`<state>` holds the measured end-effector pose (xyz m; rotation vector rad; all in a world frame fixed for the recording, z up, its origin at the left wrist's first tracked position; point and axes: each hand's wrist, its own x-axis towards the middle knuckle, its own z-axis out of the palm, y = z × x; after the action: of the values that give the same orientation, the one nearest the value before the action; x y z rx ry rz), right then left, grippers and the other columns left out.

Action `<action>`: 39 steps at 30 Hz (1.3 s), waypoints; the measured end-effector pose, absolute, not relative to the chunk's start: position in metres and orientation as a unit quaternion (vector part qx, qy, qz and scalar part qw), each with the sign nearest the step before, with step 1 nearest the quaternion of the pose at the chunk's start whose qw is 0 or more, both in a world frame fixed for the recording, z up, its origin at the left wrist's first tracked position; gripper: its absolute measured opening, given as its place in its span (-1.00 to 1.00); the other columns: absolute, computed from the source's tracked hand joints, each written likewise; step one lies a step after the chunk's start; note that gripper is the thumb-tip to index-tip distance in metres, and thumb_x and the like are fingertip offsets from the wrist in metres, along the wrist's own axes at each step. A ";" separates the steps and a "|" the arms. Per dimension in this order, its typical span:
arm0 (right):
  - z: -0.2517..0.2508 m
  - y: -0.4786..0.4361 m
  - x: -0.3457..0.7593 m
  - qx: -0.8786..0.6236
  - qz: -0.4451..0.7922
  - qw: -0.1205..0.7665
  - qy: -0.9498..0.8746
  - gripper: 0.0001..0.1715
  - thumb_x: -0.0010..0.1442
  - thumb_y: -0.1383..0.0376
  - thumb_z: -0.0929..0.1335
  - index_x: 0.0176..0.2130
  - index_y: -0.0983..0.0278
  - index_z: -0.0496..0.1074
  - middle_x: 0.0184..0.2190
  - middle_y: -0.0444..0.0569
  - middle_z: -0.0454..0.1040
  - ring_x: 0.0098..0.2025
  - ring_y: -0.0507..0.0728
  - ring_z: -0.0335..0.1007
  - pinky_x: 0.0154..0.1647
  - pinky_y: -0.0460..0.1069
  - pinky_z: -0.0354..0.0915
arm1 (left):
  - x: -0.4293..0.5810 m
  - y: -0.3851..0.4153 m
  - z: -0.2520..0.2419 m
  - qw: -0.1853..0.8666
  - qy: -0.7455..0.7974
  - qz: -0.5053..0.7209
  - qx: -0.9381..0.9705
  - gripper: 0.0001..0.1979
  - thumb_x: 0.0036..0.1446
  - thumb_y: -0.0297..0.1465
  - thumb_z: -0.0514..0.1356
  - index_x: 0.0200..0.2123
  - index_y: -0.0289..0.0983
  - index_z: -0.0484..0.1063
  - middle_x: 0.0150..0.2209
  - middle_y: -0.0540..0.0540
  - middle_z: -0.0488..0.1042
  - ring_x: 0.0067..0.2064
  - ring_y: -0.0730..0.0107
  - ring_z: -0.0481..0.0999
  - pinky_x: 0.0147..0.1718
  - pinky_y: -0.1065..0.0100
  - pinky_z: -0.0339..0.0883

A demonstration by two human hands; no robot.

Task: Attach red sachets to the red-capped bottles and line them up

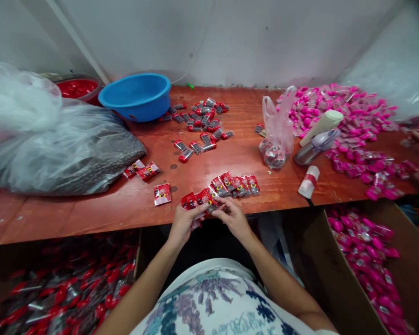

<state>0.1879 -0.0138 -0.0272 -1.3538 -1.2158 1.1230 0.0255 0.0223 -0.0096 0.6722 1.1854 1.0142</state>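
Lower centre, right at the near edge of the reddish-brown wooden tabletop (101,209): left hand (184,226) and right hand (234,218) both pinch closed on the fanned row of small glossy red foil packets (226,187), its left end over the lip. Bare boards lie open just above. A crinkly clear plastic bag (38,139) crowds the left, and a smooth round blue plastic basin (136,95) sits upper left.

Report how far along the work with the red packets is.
Looks done: boxed red pieces below the table, and a fanned row at its edge. In hand: left hand and right hand pinch the held packets together. Seemingly left: loose capsules mid-table and stray packets near the clear bag.
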 end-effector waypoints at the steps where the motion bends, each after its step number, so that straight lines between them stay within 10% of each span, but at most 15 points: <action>1: -0.024 -0.012 0.200 -0.576 0.402 0.479 -0.526 -0.58 0.08 0.12 0.42 -0.05 0.14 0.46 -0.25 -0.08 0.36 -0.36 0.05 0.32 -0.31 -0.02 0.37 | 0.025 0.026 -0.012 0.657 0.531 0.444 0.298 -0.65 -0.32 -0.39 0.47 -0.44 -0.37 0.44 -0.55 -0.02 0.47 -0.63 0.49 0.42 -0.68 0.52 0.24; 5: -0.015 0.009 0.255 -0.679 0.187 0.419 -0.573 -0.34 0.07 -0.03 0.40 0.10 0.16 0.35 0.04 0.11 0.27 0.11 0.28 0.22 0.15 0.20 0.17 | 0.023 0.046 -0.020 0.650 0.562 0.409 0.308 -0.23 -0.39 -0.45 0.49 0.00 -0.34 0.37 -0.46 -0.05 0.51 -0.61 0.44 0.45 -0.68 0.49 0.28; 10: -0.016 0.048 0.263 -0.742 0.193 0.232 -0.599 -0.09 0.04 -0.23 0.30 0.24 0.13 0.18 0.28 0.19 0.03 0.28 0.44 -0.05 0.16 0.37 0.04 | 0.035 0.070 -0.018 0.676 0.549 0.309 0.382 0.24 -0.40 -0.55 0.48 0.33 -0.22 -0.09 -0.52 0.02 0.47 -0.73 0.51 0.33 -0.75 0.49 0.20; 20: -0.010 0.034 0.282 -0.710 0.223 0.131 -0.654 -0.10 -0.01 -0.32 0.26 0.19 0.02 0.26 0.14 -0.04 0.31 0.14 0.38 0.05 0.11 0.33 0.04 | 0.090 0.075 -0.016 0.736 0.459 0.173 0.466 -0.32 -0.54 -0.67 0.43 -0.17 -0.26 0.51 -0.56 -0.02 0.48 -0.70 0.47 0.35 -0.79 0.53 0.17; 28: -0.035 -0.105 0.353 -0.721 0.247 0.250 -0.598 -0.18 0.01 -0.08 0.42 0.20 0.09 0.26 0.16 -0.01 0.30 0.19 0.28 0.11 0.19 0.19 0.06 | 0.157 -0.019 -0.037 0.738 0.405 0.190 0.505 -0.19 -0.54 -0.70 0.40 -0.04 -0.20 0.51 -0.28 -0.08 0.50 -0.65 0.58 0.34 -0.81 0.57 0.10; 32: -0.082 -0.155 0.375 -0.736 0.330 0.390 -0.444 -0.29 0.04 0.05 0.42 0.15 0.17 0.31 0.11 0.05 0.36 0.14 0.21 0.27 0.17 0.16 0.13 | 0.177 -0.035 -0.054 0.753 0.399 0.107 0.512 -0.08 -0.47 -0.65 0.43 0.11 -0.20 0.39 -0.44 0.00 0.47 -0.70 0.53 0.33 -0.83 0.55 0.08; 39: -0.072 -0.154 0.341 -0.720 0.339 0.536 -0.283 -0.65 0.12 0.08 0.35 -0.16 0.23 0.46 -0.28 -0.06 0.50 -0.26 0.10 0.41 -0.22 0.00 0.33 | 0.167 -0.031 -0.031 0.827 0.419 0.122 0.353 -0.20 -0.38 -0.51 0.48 0.04 -0.21 0.36 -0.46 -0.03 0.50 -0.60 0.38 0.48 -0.67 0.43 0.35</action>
<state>0.3408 -0.1541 -0.0721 -1.7136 -0.6727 0.8076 0.1670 -0.0312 -0.0309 0.7505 0.8899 0.2601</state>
